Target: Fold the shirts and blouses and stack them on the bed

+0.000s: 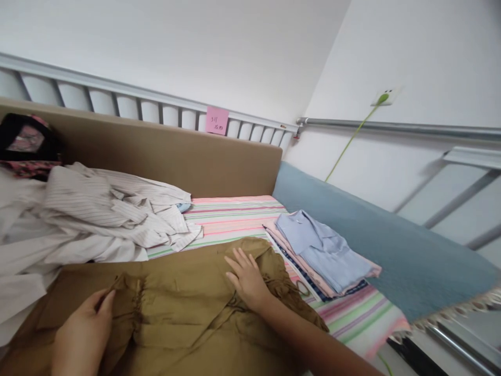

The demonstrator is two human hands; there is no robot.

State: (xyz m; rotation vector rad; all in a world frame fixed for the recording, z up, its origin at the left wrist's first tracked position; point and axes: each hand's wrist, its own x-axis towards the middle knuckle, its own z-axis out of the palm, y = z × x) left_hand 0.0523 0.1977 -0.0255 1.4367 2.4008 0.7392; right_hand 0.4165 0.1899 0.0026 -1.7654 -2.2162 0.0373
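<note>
A brown garment (pixel 176 308) with ruffled edges lies spread on the striped bedsheet (pixel 235 214) in front of me. My right hand (pixel 246 279) rests flat on its upper right part, fingers stretched out. At the lower left, my left hand (pixel 84 334) pinches a gathered edge of the same garment between its fingers.
A heap of white and striped shirts (pixel 97 219) lies at the left. A stack of folded shirts, a blue shirt (pixel 324 248) on top, sits at the right beside a blue blanket (pixel 391 245). A tan headboard (pixel 156 151) and white walls close the far side.
</note>
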